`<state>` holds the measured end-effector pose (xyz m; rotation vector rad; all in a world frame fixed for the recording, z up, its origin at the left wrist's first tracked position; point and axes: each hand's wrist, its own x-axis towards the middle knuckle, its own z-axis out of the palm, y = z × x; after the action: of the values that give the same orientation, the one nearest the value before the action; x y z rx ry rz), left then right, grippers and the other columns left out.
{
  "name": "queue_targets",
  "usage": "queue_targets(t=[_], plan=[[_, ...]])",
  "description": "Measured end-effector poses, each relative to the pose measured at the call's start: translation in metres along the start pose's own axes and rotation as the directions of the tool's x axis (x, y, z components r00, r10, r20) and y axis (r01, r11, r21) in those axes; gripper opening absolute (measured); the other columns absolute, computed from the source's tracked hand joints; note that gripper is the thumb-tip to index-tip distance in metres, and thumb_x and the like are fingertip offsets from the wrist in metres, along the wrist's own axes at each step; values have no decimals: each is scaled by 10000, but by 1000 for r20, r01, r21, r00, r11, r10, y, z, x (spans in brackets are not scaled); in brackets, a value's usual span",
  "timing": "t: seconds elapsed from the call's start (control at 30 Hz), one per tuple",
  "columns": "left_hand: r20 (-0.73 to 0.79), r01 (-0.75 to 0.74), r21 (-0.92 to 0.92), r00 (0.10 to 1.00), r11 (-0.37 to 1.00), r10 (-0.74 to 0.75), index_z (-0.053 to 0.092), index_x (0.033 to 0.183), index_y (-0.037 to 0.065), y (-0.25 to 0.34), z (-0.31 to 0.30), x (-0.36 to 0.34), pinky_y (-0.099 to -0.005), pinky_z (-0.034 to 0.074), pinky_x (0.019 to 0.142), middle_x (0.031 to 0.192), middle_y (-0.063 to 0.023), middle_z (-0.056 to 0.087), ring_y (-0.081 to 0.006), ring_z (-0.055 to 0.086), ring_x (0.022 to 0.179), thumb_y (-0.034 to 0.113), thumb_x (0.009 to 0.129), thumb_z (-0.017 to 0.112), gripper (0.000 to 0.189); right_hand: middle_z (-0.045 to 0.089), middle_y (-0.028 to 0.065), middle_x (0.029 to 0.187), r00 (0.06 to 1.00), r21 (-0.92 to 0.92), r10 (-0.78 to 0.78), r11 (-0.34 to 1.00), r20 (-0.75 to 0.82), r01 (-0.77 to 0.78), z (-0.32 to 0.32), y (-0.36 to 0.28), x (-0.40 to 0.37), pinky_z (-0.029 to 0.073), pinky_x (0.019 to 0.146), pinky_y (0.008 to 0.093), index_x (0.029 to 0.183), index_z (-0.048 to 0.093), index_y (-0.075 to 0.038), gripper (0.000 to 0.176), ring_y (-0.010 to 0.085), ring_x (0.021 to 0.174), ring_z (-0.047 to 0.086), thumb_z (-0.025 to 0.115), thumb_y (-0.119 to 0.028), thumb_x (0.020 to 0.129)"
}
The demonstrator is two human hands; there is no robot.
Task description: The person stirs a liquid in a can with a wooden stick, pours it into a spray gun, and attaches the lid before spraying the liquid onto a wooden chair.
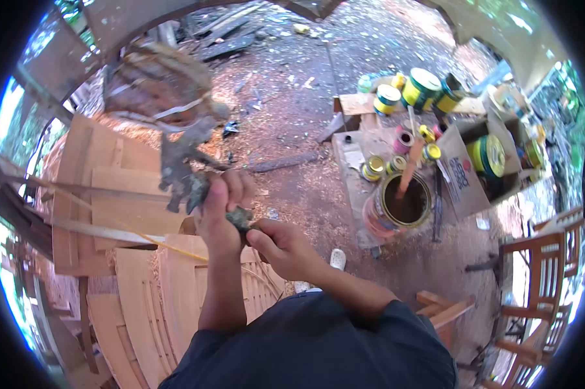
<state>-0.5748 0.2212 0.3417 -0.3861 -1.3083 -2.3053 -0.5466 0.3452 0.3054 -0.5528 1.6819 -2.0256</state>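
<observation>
My left hand [222, 211] is wrapped around a grimy grey-green tool [183, 165] that looks like a spray gun, held up in front of me. Its wide upper part juts out to the left above my fist, and a crusted lower end [239, 218] shows below my fingers. With bent thumb and fingers, my right hand [276, 245] pinches at that lower end; what exactly lies between the fingertips is hidden. A thin yellow hose [182, 250] passes just below and behind my left wrist. Whether it joins the tool cannot be made out.
Pale wooden panels [114, 201] lean and lie at the left. To the right, an open tin [398, 211] with a wooden stirring stick [409, 167] stands among several paint cans, beside a cardboard box [467, 172]. Wooden chairs [542, 272] stand far right. Shavings cover the ground.
</observation>
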Motion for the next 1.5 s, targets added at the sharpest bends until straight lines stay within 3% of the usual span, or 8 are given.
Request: queue_targets(t=[0.43, 0.5, 0.57, 0.67, 0.73, 0.93, 1.07, 1.5], plan=[[-151, 254, -40, 954, 966, -257, 323, 723, 145, -16, 20, -30, -272, 317, 496, 675, 18, 316, -93, 319, 516, 309, 1024, 458, 368, 653, 151, 824, 982, -418, -65, 898, 180, 136, -70, -8, -11, 483, 667, 386, 1032, 631, -38, 397, 270, 767, 643, 671, -405, 885], [-164, 362, -27, 918, 932, -362, 335, 721, 135, -22, 2, -34, -263, 283, 436, 625, 9, 317, -91, 268, 431, 320, 1024, 456, 375, 668, 192, 918, 879, -719, -455, 564, 138, 405, -103, -22, -26, 500, 746, 418, 1063, 641, -43, 422, 339, 872, 654, 676, -417, 871], [-138, 380, 140, 922, 914, -362, 327, 716, 135, -33, -10, -38, -263, 279, 435, 606, 9, 302, -90, 260, 428, 316, 1027, 448, 379, 666, 187, 920, 916, -779, -333, 626, -225, 36, -162, -48, -35, 506, 738, 385, 1030, 648, -37, 353, 313, 850, 658, 673, -355, 880], [-199, 394, 467, 919, 792, -340, 457, 762, 87, -68, -67, -73, -261, 294, 456, 615, 18, 409, -78, 342, 478, 246, 981, 515, 277, 649, 157, 858, 497, -596, -389, 713, -775, -371, -264, -47, -36, 493, 816, 387, 911, 659, -8, 294, 318, 875, 632, 731, -272, 803], [-327, 465, 677, 884, 570, -334, 559, 800, 32, -91, -101, -96, -272, 335, 488, 632, 2, 488, -76, 423, 550, 138, 900, 612, 156, 667, 166, 904, 521, -837, -662, 349, -538, -422, -338, 0, -32, 496, 793, 380, 964, 669, 16, 409, 291, 874, 647, 768, -325, 761], [-221, 382, 670, 921, 636, -320, 613, 775, 8, -115, -79, -101, -260, 363, 530, 673, 58, 549, -46, 461, 613, 37, 793, 670, 67, 691, 154, 881, 812, -609, -50, 688, -581, -394, -377, 21, -15, 505, 756, 332, 1076, 662, 49, 557, 222, 845, 670, 810, -336, 701], [-272, 448, 630, 892, 634, -360, 612, 763, 5, -126, -79, -109, -257, 368, 533, 664, 44, 557, -44, 466, 613, 21, 778, 660, 53, 681, 138, 817, 870, -661, -89, 689, -485, -298, -379, 39, -17, 498, 690, 339, 959, 648, 51, 424, 206, 746, 652, 797, -269, 724], [-199, 371, 778, 911, 507, -362, 578, 779, -33, -151, -76, -116, -310, 390, 542, 620, -26, 544, -78, 469, 617, 42, 835, 640, 112, 663, 43, 873, 715, -694, -382, 692, -585, -199, -316, -100, -120, 504, 708, 244, 995, 629, 13, 169, 94, 768, 617, 698, -86, 877]])
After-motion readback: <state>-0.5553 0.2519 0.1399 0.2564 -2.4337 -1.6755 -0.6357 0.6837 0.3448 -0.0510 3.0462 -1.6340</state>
